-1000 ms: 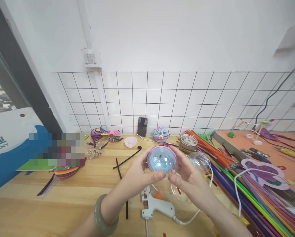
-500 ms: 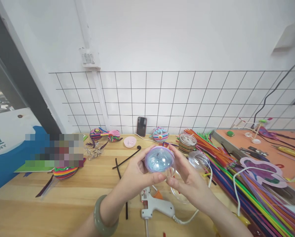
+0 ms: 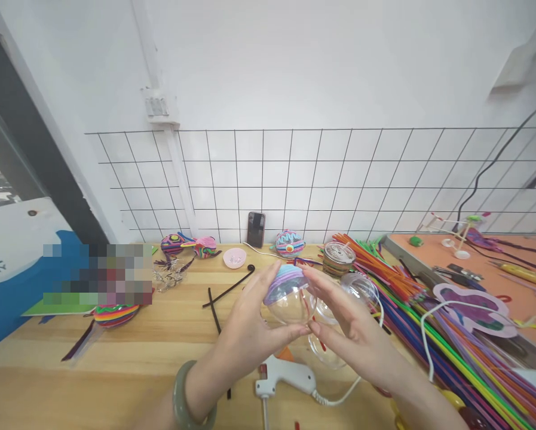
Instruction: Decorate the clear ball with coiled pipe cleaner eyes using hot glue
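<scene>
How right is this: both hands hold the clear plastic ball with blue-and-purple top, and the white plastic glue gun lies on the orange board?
Wrong surface: the head view shows the glue gun on the light wooden table. Left hand and right hand do hold the ball.

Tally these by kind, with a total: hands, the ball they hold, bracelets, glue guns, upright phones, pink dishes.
Hands: 2, left hand and right hand
Held ball: 1
Green bracelet: 1
White glue gun: 1
Upright phone: 1
Pink dish: 1
Total: 7
</scene>
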### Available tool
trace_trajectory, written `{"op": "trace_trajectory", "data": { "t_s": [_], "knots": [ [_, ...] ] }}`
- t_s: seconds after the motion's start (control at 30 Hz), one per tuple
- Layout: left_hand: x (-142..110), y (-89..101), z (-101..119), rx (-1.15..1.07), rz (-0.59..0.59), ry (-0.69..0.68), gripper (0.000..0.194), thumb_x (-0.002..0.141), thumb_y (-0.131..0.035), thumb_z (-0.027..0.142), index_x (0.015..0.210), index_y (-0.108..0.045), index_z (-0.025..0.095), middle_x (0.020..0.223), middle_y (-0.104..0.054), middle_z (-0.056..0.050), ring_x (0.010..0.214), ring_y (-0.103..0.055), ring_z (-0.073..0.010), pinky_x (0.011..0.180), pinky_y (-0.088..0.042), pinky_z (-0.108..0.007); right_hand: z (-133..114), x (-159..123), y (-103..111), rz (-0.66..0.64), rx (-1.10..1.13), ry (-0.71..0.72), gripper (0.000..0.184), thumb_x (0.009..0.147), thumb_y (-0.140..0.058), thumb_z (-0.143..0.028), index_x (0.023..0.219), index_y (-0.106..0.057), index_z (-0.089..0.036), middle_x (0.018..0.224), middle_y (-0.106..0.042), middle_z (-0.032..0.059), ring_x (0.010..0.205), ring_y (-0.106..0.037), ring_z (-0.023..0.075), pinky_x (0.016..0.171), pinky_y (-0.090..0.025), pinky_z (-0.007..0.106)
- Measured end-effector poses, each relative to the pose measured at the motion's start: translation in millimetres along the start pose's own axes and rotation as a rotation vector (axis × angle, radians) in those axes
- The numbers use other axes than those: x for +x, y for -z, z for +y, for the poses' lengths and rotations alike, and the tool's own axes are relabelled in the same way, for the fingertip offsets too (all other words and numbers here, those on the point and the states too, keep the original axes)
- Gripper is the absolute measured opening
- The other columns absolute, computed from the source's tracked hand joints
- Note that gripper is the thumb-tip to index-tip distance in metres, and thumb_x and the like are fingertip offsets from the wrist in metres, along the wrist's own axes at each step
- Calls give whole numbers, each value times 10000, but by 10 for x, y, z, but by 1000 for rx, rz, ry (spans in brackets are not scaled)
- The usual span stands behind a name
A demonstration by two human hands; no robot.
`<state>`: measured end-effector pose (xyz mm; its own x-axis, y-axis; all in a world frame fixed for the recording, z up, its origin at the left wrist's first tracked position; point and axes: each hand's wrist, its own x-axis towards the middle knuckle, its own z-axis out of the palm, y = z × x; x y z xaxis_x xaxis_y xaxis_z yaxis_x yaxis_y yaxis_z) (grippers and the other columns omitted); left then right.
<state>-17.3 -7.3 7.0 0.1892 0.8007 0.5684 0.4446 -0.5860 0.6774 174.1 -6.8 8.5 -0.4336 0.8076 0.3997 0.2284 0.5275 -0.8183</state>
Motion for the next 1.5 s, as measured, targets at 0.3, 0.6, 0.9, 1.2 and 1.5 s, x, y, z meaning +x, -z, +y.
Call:
{"op": "trace_trajectory", "data": {
  "t_s": [0.3,0.6,0.9,1.2,1.5],
  "knots": [
    [17,-14,19,-285,-45,122,757,591,-779,331,1254,-424,241,1266,-521,-80,1147,-501,-248,966,-427,-377,-7,44,-21,60,62,-46,534,848,-562,-333,1336,-345,-338,1422,-360,19,1270,-374,230,1042,-348,435],
    [44,-16,36,-536,-92,172,641,610,-765,175,1194,-507,245,1219,-569,-56,1125,-524,-248,951,-432,-361,16,55,-60,136,68,-98,495,812,-602,-367,1274,-447,-284,1350,-455,60,1180,-475,259,986,-401,449],
    [78,-33,35,-682,-148,226,540,647,-746,215,1151,-554,234,1182,-601,-50,1084,-553,-229,922,-443,-326,-7,91,-87,186,96,-128,474,775,-632,-403,1196,-491,-238,1258,-525,95,1099,-527,260,951,-421,462],
    [10,-76,-56,-716,-130,331,754,659,-739,250,1327,-392,226,1323,-492,-91,1180,-480,-255,991,-384,-376,22,83,-132,78,297,-182,577,836,-566,-394,1349,-338,-259,1390,-417,68,1285,-362,224,1069,-305,424],
    [34,-61,-23,-710,-141,299,622,685,-716,267,1259,-477,275,1287,-533,-59,1141,-517,-251,967,-409,-381,36,79,-141,113,248,-153,547,828,-572,-403,1328,-401,-262,1392,-424,58,1272,-386,237,1065,-306,442]
  ]
}}
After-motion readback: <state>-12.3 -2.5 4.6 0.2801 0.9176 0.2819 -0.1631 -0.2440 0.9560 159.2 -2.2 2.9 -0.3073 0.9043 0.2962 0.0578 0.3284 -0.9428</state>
